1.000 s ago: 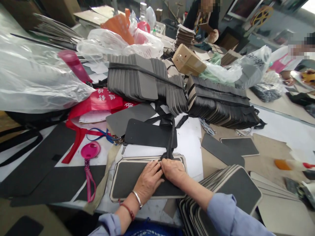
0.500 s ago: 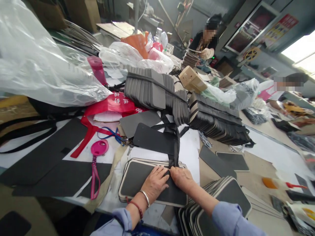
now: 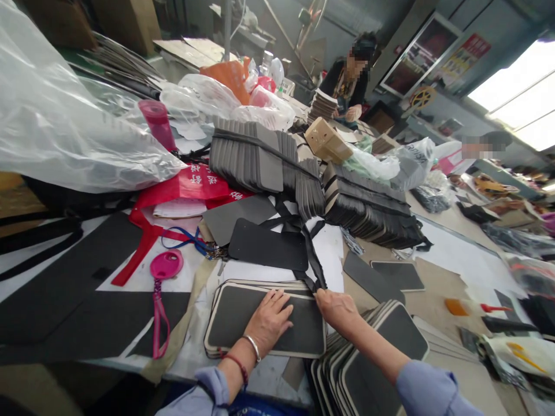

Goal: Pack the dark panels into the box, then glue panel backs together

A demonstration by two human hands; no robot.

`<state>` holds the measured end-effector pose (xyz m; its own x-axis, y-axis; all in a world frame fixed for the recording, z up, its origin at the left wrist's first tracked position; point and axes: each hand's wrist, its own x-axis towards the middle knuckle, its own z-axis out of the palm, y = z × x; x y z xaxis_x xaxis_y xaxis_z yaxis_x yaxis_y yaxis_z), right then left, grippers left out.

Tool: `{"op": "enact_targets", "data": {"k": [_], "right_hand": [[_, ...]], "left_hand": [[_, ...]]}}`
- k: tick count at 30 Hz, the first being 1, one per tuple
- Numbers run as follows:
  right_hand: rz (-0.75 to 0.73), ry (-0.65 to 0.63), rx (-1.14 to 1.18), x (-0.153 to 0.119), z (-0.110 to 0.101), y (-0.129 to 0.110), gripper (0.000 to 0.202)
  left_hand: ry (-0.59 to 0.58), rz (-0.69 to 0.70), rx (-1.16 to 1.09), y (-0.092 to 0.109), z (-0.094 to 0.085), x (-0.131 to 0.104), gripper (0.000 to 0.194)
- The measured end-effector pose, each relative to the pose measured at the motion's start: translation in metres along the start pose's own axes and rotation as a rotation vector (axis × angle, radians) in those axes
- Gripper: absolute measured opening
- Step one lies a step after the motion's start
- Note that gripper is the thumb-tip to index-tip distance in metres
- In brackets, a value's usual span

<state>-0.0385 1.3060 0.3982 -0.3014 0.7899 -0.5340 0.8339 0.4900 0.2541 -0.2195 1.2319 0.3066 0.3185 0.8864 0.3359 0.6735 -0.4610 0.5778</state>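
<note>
My left hand (image 3: 269, 319) lies flat, fingers spread, on top of a small stack of dark rounded panels with pale edges (image 3: 225, 323). At the stack's upper right corner, my right hand (image 3: 337, 309) is closed on a black strip (image 3: 315, 260). The strip runs up and away from it, past a plain black panel (image 3: 269, 244), towards strapped bundles of grey panels (image 3: 247, 156). A larger fanned pile of dark panels (image 3: 373, 370) stands below my right forearm.
A pink round holder (image 3: 166, 264) with a strap and a red bag (image 3: 182, 188) lie to the left. Clear plastic sheeting (image 3: 78, 127) bulges at upper left. More strapped panels (image 3: 368, 208) stand right of centre. A person (image 3: 347, 81) works across the table; another is at far right.
My right hand has moved right, from the stack's middle to its corner, with the strip in it. My left hand stays on the stack. The whole view has shifted slightly.
</note>
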Motion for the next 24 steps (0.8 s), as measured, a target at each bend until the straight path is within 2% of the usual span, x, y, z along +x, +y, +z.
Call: {"op": "enact_targets", "data": {"k": [6,8,11,13,19,24], "right_hand": [[0.033,0.076,0.054,0.007,0.003,0.001,0.031],[-0.087,0.098,0.068,0.013,0.009,0.0,0.033],[-0.387,0.075,0.085,0.025,0.016,-0.009,0.028],[-0.488,0.063,0.09,0.031,0.018,-0.011,0.023],[-0.423,0.012,0.072,0.033,0.019,0.006,0.028],[-0.451,0.033,0.108,0.039,0.012,-0.008,0.025]], "left_hand": [[-0.038,0.018,0.014,0.001,-0.004,0.003,0.032],[-0.047,0.023,0.022,0.001,-0.004,0.003,0.031],[-0.063,0.027,0.04,0.002,-0.003,0.003,0.029],[-0.069,0.025,0.063,0.002,-0.003,0.004,0.028],[-0.067,0.04,0.082,0.004,-0.002,0.007,0.028],[-0.059,0.046,0.117,0.004,-0.001,0.007,0.027]]}}
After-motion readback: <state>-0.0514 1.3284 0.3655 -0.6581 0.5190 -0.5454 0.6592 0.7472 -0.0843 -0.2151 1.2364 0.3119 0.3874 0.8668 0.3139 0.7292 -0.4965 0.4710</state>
